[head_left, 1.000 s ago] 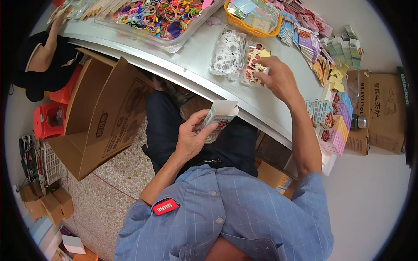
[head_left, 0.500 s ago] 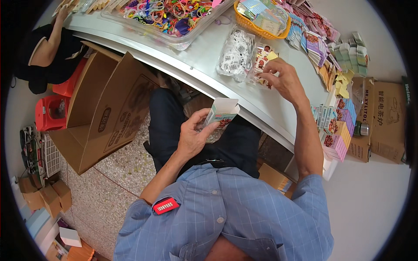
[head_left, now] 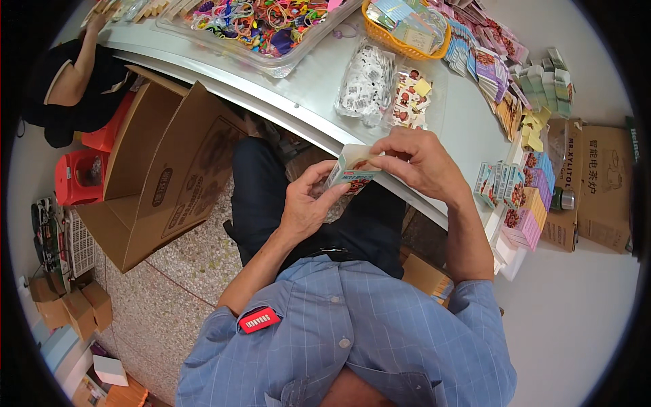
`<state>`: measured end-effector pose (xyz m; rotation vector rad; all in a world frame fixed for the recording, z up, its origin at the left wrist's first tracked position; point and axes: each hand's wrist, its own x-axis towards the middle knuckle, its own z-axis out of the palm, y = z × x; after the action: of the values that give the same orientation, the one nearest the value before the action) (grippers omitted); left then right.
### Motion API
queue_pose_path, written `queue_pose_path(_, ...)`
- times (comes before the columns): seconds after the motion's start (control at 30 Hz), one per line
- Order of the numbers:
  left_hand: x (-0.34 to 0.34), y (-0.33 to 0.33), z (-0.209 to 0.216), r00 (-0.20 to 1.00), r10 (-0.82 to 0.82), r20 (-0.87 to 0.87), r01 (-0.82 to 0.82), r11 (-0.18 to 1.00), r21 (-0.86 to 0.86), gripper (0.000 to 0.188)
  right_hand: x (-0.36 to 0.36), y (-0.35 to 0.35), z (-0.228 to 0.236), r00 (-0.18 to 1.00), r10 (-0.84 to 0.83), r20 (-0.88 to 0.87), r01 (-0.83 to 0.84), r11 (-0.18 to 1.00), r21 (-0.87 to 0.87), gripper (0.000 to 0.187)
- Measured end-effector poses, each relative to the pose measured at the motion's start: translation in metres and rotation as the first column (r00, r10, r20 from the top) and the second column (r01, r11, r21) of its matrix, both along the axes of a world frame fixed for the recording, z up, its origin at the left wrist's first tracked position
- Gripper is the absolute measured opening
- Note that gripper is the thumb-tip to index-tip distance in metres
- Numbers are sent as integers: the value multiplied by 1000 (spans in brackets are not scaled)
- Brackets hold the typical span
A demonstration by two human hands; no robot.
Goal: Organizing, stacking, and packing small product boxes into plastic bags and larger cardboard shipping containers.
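My left hand point(head_left: 304, 209) is wrapped round a small white and teal carton point(head_left: 356, 176), held upright over my lap with its top end open. At that open top my right hand point(head_left: 426, 164) has thumb and fingers pinched together. What they hold, if anything, is too small to make out. Just beyond the right hand lies a clear bag of small printed cards point(head_left: 411, 95) with a yellow slip on top. Beside it, on the left, is a clear bag of small white packets point(head_left: 366, 81).
A clear bin point(head_left: 278, 66) of colourful trinkets and a yellow basket point(head_left: 407, 49) stand on the white table point(head_left: 319, 102). Finished-looking small cartons point(head_left: 500, 183) and flat cartons point(head_left: 491, 68) line its right side. A large cardboard box point(head_left: 163, 176) and a person point(head_left: 74, 88) are at left.
My right hand has come back from the bag of printed cards to the top of the carton. The left hand stays almost in place, still round the carton.
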<state>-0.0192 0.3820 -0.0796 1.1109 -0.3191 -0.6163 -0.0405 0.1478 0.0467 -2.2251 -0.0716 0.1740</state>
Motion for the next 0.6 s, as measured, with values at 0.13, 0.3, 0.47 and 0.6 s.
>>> queue_pose_path(0.13,0,4,-4,1000,4,14,-4,999,43,41,15,-10,-8,980,-81,182,90,995,-44,13)
queue_pose_path(0.3,-1,9,-7,1000,11,12,-12,997,72,42,66,-31,-30,955,102,280,18,919,-394,24)
queue_pose_path(0.47,-1,10,-7,999,37,-7,-37,997,75,42,92,-34,-44,956,233,176,-109,843,-526,22)
queue_pose_path(0.6,-1,14,-10,998,53,-30,-50,995,86,42,97,-36,-44,960,261,103,-171,836,-522,17)
